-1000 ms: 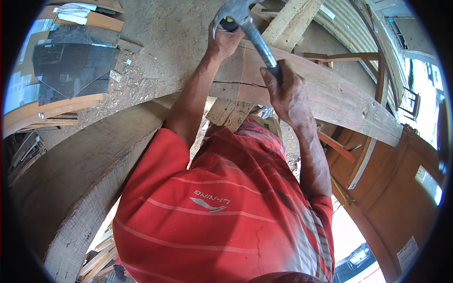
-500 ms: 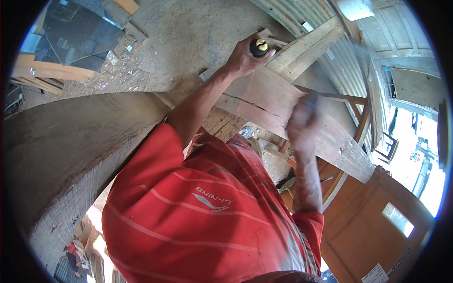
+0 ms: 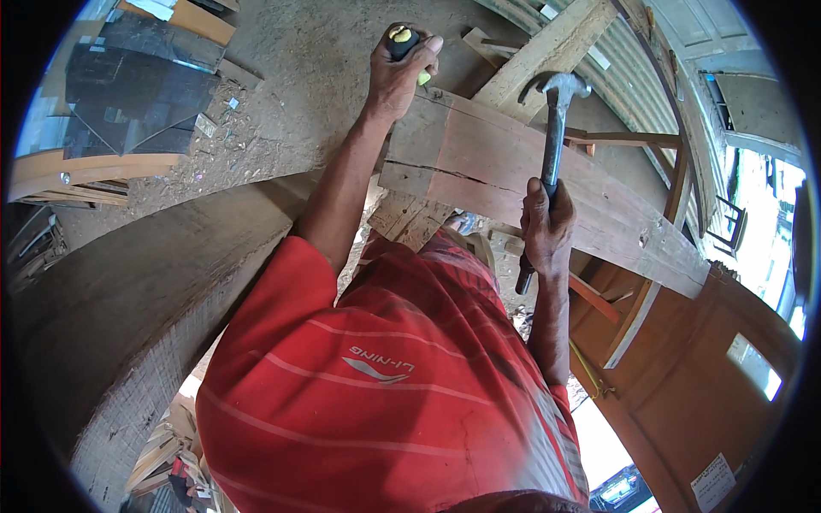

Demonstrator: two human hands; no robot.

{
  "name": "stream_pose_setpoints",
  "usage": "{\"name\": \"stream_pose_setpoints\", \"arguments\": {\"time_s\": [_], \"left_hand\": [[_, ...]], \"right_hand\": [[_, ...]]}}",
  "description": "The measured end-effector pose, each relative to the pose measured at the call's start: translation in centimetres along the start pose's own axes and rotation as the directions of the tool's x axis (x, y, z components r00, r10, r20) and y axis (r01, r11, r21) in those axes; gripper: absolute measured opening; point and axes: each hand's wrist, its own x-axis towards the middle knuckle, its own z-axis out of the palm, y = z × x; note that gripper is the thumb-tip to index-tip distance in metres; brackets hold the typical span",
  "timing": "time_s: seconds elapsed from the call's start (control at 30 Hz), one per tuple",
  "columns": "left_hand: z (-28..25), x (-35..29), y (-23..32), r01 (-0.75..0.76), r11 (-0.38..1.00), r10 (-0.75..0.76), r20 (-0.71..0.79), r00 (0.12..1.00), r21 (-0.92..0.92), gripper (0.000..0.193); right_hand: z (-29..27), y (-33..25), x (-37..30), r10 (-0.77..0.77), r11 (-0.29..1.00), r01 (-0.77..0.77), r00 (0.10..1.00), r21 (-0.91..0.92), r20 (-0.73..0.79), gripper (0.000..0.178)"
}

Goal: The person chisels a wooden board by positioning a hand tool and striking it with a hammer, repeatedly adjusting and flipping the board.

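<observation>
My left hand is closed around a chisel, its black and yellow handle seen end-on. The blade is mostly hidden by my fingers, beside the far left end of a wooden plank. A long dark crack runs along this plank. In my right hand is a claw hammer, gripped by its dark handle. Its metal head points away from me, above the plank and near a thick timber beam. The hammer and the chisel are well apart.
A big curved wooden slab lies at my left. At the right stands a brown wooden panel. Dark sheets rest at the far left, and corrugated metal leans behind the beam. Debris litters the floor.
My left hand has moved left and away from me with the chisel. My right hand, blurred before, now shows the hammer plainly, head raised forward. The view has shifted slightly.
</observation>
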Motion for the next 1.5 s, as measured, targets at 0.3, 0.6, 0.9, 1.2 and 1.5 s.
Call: {"name": "stream_pose_setpoints", "arguments": {"time_s": [0.3,0.6,0.9,1.2,1.5], "left_hand": [[1.0,-0.3,-1.1,0.011,0.997,-0.018,0.095,0.995,0.077,0.015],[1.1,-0.3,-1.8,-0.085,0.978,0.058,0.140,0.988,0.191,0.014],[1.6,-0.7,-1.5,-0.131,0.916,0.085,0.134,0.987,0.378,0.014],[2.4,-1.3,-1.2,-0.257,0.791,0.178,0.194,0.965,0.556,0.019],[2.0,-1.8,-2.0,-0.254,0.815,0.166,0.209,0.964,0.521,0.028]], "right_hand": [[0.8,5.5,-2.5,0.258,0.965,-0.255,0.965,-0.060,0.039,0.057],[1.0,6.5,-2.3,0.201,0.980,-0.201,0.980,0.014,0.012,0.049],[0.9,5.3,-2.1,0.212,0.962,-0.201,0.976,-0.184,0.043,0.055],[1.4,-4.9,-0.1,-0.061,0.997,0.062,0.998,-0.038,0.035,0.031],[-0.1,-9.7,0.0,-0.069,0.990,0.077,0.995,-0.120,0.069,0.029]]}}
